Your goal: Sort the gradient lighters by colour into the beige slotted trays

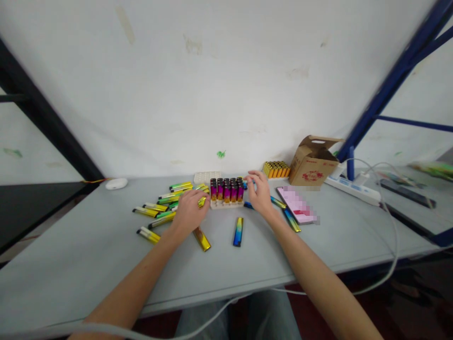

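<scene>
My left hand (190,211) rests at the left end of a wooden rack (226,205) holding several upright lighters (226,191) with black tops and pink-purple bodies. Its fingers cover a yellow-green lighter (201,202), whose end shows beyond them. Several loose lighters (159,207) lie in a heap to the left of that hand. My right hand (260,192) has its fingers spread at the rack's right end, holding nothing I can see. A blue lighter (248,205) lies partly under it. A blue-yellow lighter (238,232) and a gold lighter (201,239) lie in front of the rack.
A cardboard box (313,163) and a block of orange-yellow lighters (276,169) stand at the back right. A phone (296,204) with a blurred pink screen lies nearby. A white power strip (350,190) and cables run along the grey table (88,250), with a white perforated tray (207,177) behind the rack.
</scene>
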A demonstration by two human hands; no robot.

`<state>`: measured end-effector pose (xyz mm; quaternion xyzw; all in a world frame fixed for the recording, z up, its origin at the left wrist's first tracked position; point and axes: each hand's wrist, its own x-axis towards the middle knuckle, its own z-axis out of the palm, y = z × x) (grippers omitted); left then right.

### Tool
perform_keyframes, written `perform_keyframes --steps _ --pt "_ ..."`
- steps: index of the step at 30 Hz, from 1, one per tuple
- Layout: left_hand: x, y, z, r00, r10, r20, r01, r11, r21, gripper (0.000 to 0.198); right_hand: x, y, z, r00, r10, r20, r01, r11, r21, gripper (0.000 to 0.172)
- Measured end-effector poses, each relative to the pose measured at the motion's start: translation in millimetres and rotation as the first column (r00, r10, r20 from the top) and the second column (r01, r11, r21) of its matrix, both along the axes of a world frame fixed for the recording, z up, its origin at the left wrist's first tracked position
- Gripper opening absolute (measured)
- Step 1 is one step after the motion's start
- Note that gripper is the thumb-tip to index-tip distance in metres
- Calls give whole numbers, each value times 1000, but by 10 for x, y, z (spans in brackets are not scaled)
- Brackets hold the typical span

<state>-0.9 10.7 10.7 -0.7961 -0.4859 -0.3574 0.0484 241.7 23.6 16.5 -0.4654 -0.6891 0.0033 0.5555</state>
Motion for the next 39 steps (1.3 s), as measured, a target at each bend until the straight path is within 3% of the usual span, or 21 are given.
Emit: perform_keyframes --steps 6,12,17,22,26,30,35,39 --pt "-109 48 66 999 44 16 -44 999 18 26 262 64 -2 999 2 -46 -7 993 -116 30" --pt "-96 65 3 999 47 -24 -47 999 -4 26 432 124 2 968 -98 -230 62 985 -159 29" --pt "-50 32 -27 996 40 -75 -44 998 -55 23 500 174 -48 963 -55 -265 -12 970 -245 32" --pt "27 -81 36 972 -5 -235 -20 994 -104 25 446 175 -178 996 50 -76 -74 933 -351 42" --pt "89 -143 18 954 -87 -286 46 988 -146 30 323 114 -261 956 224 189 -140 915 -377 72" --pt "121 -168 -30 944 -108 -312 61 986 -155 33 225 90 -294 912 290 290 -162 905 -394 95" --pt "123 -186 -45 941 -120 -316 72 985 -158 35 225 112 -297 911 286 297 -131 884 -450 93" --pt "122 -204 -36 952 -134 -275 86 980 -180 35 238 114 -282 892 345 291 -201 881 -428 81"
